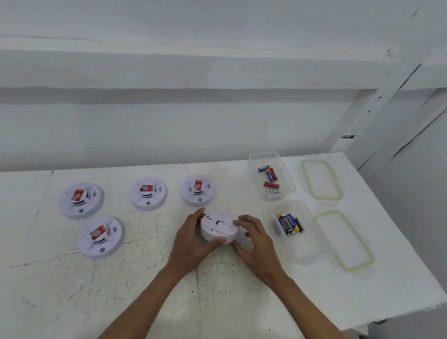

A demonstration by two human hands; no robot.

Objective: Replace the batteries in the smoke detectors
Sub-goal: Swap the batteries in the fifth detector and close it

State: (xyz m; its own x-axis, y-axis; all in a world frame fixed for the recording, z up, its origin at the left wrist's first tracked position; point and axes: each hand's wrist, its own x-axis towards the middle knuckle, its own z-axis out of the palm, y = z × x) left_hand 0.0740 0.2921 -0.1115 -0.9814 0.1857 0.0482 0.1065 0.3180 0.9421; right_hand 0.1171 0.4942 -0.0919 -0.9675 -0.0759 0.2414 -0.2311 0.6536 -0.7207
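Note:
A round white smoke detector (219, 227) lies back-side up on the white table (130, 285), held between both hands. My left hand (192, 243) grips its left rim and my right hand (256, 243) grips its right rim. Several other detectors rest face up with red stickers: one (197, 190) just behind the hands, one (148, 193) further left, and two (81, 201) (101, 236) at the far left. A clear tub (286, 180) at the back right holds red and blue batteries (270, 178). A nearer clear tub (306, 245) holds dark blue batteries (290, 224).
Two clear lids with green seals lie right of the tubs, one (321, 180) at the back and one (345, 240) nearer. The table's right edge runs close beyond them. A white wall with a ledge stands behind the table.

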